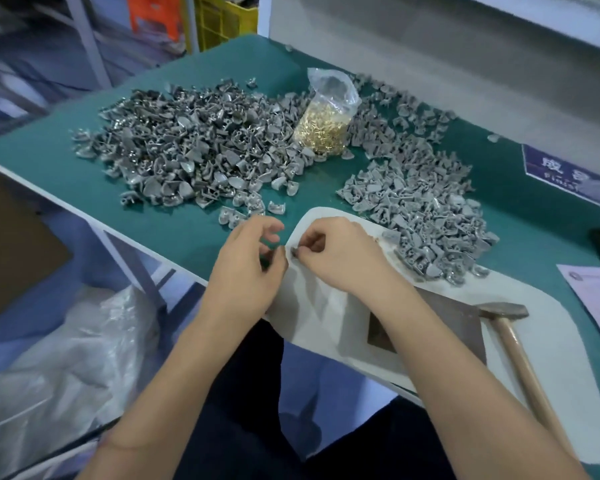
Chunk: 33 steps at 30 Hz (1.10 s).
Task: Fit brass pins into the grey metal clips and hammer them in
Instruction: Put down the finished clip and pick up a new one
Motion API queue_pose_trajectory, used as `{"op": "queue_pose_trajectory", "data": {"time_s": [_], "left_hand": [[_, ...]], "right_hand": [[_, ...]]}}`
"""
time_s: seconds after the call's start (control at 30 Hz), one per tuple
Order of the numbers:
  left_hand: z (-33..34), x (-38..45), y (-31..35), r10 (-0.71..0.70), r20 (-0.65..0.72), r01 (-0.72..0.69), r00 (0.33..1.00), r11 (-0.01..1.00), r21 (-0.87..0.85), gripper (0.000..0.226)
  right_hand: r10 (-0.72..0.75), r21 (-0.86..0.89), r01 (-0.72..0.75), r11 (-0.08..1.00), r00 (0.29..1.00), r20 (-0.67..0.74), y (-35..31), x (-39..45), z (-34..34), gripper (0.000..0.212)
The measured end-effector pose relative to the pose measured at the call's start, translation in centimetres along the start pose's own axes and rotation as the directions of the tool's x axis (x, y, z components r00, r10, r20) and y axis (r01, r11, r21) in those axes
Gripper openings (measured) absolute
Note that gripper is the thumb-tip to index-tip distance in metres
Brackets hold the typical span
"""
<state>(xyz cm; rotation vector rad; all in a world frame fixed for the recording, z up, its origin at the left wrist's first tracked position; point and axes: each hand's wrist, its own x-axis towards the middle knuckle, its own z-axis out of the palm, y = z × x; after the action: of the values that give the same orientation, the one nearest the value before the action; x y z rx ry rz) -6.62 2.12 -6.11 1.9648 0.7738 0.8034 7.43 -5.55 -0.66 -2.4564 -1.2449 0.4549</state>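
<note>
Head view: your right hand [340, 252] pinches a clip [295, 251]; your left hand [248, 263], fingers loosely curled, holds nothing I can make out.

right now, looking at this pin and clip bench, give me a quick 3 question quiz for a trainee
1. True or false: the hammer is in the right hand.
2. What holds the brass pins? A) yellow crate B) clear plastic bag C) cardboard box
3. Fill in: the right hand pinches a small grey ____ at its fingertips, close to the left hand.

Key
1. False: it lies on the white board, untouched.
2. B, between the two heaps of clips.
3. clip.
</note>
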Motion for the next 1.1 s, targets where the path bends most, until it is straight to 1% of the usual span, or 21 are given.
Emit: {"op": "queue_pose_trajectory", "data": {"time_s": [0.1, 0.17, 0.2, 0.27, 0.3, 0.37, 0.47, 0.6, 0.67, 0.73, 0.8, 0.87, 0.93, 1.0, 1.1], "left_hand": [[-0.2, 0.3, -0.3, -0.008, -0.013, 0.007, 1.0, 1.0, -0.021, 0.024], [-0.3, 0.6, -0.4, -0.007, -0.007, 0.006, 1.0, 1.0, -0.029, 0.022], [-0.3, 0.8, -0.4, -0.004, 0.001, 0.004, 1.0, 0.999, -0.032, 0.022], [-0.3, 1.1, -0.3, 0.005, 0.025, -0.004, 1.0, 0.999, -0.037, 0.02], [-0.2, 1.2, -0.2, 0.011, 0.036, -0.009, 0.999, 0.999, -0.034, 0.019], [0.2, 1.2, 0.2, 0.021, 0.062, -0.02, 0.998, 1.0, -0.001, 0.016], [1.4, 1.5, 1.3, 0.045, 0.143, -0.06, 0.989, 0.993, 0.103, 0.014], [3.4, 2.5, 2.6, 0.072, 0.319, -0.09, 0.945, 0.995, 0.04, 0.014], [4.6, 3.3, 2.7, 0.098, 0.366, -0.146, 0.925, 0.984, 0.106, 0.019], [5.7, 4.5, 2.7, 0.112, 0.365, -0.191, 0.924, 0.963, 0.189, 0.024], [6.5, 5.8, 2.9, 0.108, 0.361, -0.214, 0.926, 0.939, 0.268, 0.028], [7.2, 7.1, 3.3, 0.094, 0.379, -0.234, 0.92, 0.91, 0.342, 0.03], [7.5, 8.3, 3.8, 0.076, 0.413, -0.249, 0.907, 0.89, 0.383, 0.022], [7.7, 8.9, 4.3, 0.067, 0.436, -0.266, 0.897, 0.872, 0.412, 0.012], [7.9, 8.8, 4.4, 0.078, 0.432, -0.295, 0.899, 0.836, 0.463, 0.009]], "right_hand": [[0.012, 0.002, -0.012, 1.0, 1.0, -0.026, -0.7, 1.5, 0.9, 0.014], [0.016, 0.033, -0.014, 0.999, 0.998, -0.064, -1.3, 2.1, 1.6, 0.004], [0.017, 0.07, -0.01, 0.997, 0.995, -0.094, -1.5, 2.4, 1.8, 0.007], [0.014, 0.149, 0.011, 0.989, 0.986, -0.167, -1.4, 2.5, 1.6, 0.019], [0.017, 0.167, 0.019, 0.986, 0.978, -0.21, -1.0, 2.3, 1.1, 0.019], [0.038, 0.172, 0.011, 0.985, 0.959, -0.279, 0.6, 1.7, -0.2, 0.012], [0.102, 0.19, -0.038, 0.981, 0.934, -0.342, 3.6, 0.0, -2.4, 0.015], [0.172, 0.118, -0.136, 0.984, 0.907, -0.384, 7.0, -2.3, -4.0, 0.016], [0.192, 0.104, -0.164, 0.981, 0.896, -0.4, 8.1, -3.3, -4.3, 0.016], [0.211, 0.101, -0.186, 0.977, 0.878, -0.43, 8.9, -4.1, -4.1, 0.014], [0.238, 0.153, -0.187, 0.97, 0.847, -0.476, 9.3, -4.7, -3.6, 0.013], [0.265, 0.245, -0.156, 0.957, 0.814, -0.517, 9.4, -5.0, -3.2, 0.013], [0.292, 0.317, -0.132, 0.939, 0.793, -0.534, 9.6, -5.0, -3.1, 0.014], [0.307, 0.356, -0.121, 0.927, 0.79, -0.531, 9.7, -4.9, -3.1, 0.014], [0.32, 0.39, -0.105, 0.915, 0.778, -0.54, 9.8, -4.9, -3.0, 0.014]]}}
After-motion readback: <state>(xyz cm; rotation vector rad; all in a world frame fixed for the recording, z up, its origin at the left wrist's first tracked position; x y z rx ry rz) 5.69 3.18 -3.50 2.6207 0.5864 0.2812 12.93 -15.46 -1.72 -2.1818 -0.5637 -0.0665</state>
